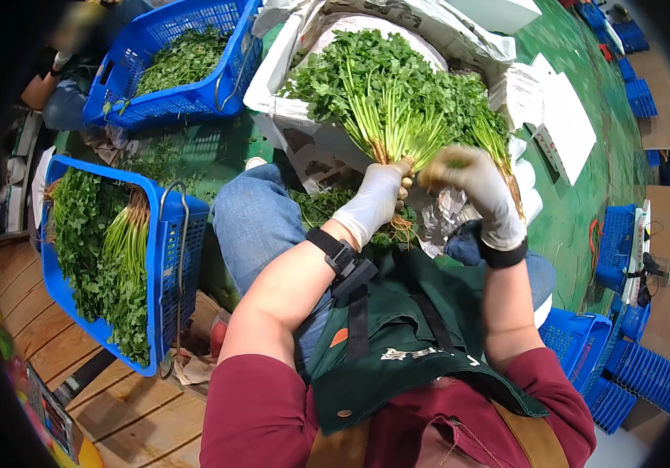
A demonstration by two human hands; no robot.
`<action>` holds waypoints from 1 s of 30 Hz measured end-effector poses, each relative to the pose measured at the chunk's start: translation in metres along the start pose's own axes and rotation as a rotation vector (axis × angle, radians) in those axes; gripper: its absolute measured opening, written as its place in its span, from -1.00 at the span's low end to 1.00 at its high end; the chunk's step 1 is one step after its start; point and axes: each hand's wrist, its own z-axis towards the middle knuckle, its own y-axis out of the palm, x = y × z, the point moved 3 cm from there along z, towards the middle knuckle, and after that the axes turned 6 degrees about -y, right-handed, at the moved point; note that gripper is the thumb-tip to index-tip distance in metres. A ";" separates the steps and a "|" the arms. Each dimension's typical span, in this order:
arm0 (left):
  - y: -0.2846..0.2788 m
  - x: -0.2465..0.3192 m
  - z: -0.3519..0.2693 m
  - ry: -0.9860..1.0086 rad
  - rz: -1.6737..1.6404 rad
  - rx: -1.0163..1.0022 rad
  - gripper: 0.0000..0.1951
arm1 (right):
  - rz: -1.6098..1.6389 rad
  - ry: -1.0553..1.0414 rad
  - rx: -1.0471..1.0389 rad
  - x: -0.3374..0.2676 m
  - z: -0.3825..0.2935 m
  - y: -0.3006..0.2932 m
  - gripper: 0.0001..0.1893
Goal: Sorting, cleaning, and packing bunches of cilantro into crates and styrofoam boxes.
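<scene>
My gloved left hand (379, 190) grips a bunch of leafy green herbs (390, 111) by its stem ends, with brown roots hanging below the fist. Close on its right, my gloved right hand (463, 169) is blurred; its fingers are curled and what they hold is unclear. The leaves fan out over the rim of a white foam box (276, 108) lined with white plastic. More herb stems (490, 137) lie at the box's right side, behind my right hand. Loose greens (326, 207) lie below my left hand, between my legs.
At left, a blue plastic crate (156, 281) holds rooted bunches. Another blue crate (235, 76) with loose greens stands at upper left, beside a co-worker's arm (42, 88). A white foam lid (566, 128) lies right of the box. Blue crates (575, 345) stand at lower right.
</scene>
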 end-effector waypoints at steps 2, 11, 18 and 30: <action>0.004 0.000 -0.006 0.050 0.023 0.040 -0.76 | -0.624 -0.025 -0.259 0.001 -0.003 0.007 -0.70; -0.016 -0.021 0.070 0.662 0.824 0.441 -0.72 | -0.898 -0.543 0.148 -0.044 0.074 0.063 -0.54; -0.003 0.000 0.000 0.309 0.192 0.161 -0.88 | -0.294 -0.230 0.319 0.026 0.078 0.035 -0.45; -0.007 -0.006 -0.004 0.055 -0.170 -0.173 -0.92 | -0.099 -0.200 0.338 0.029 0.074 0.026 -0.43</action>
